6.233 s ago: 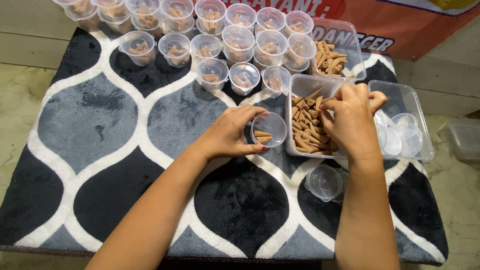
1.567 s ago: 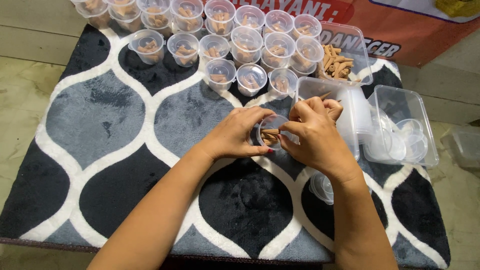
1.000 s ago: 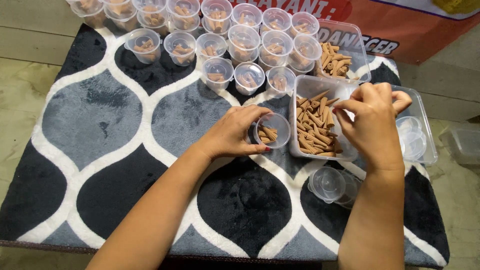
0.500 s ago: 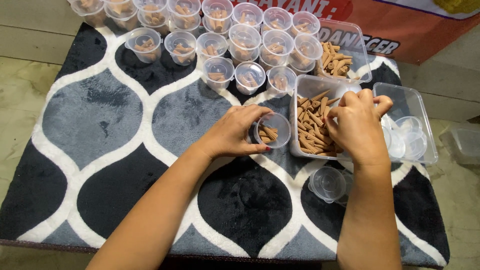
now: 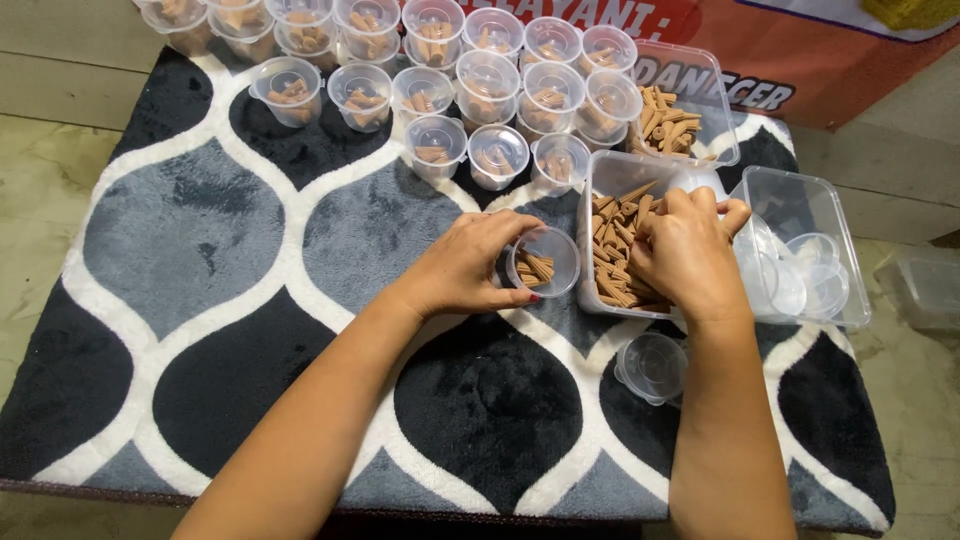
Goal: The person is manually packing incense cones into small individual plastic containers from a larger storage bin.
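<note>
Our left hand (image 5: 465, 268) curls its fingers around a small clear cup (image 5: 542, 262) that stands on the patterned mat (image 5: 200, 230) and holds a few brown cones. Our right hand (image 5: 690, 255) reaches into the tray (image 5: 615, 172) of cones (image 5: 612, 280) just beside the cup, fingers bunched among them; we cannot tell whether they pinch one. An empty cup (image 5: 652, 366) stands near the right wrist.

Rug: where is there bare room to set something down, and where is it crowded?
Free: the rug's whole left side, below the filled cups and beside the left hand; also the near strip between the forearms. Crowded: the far edge with cups, and the right side, with the cone tray, lid tray, empty cup and right hand.
</note>
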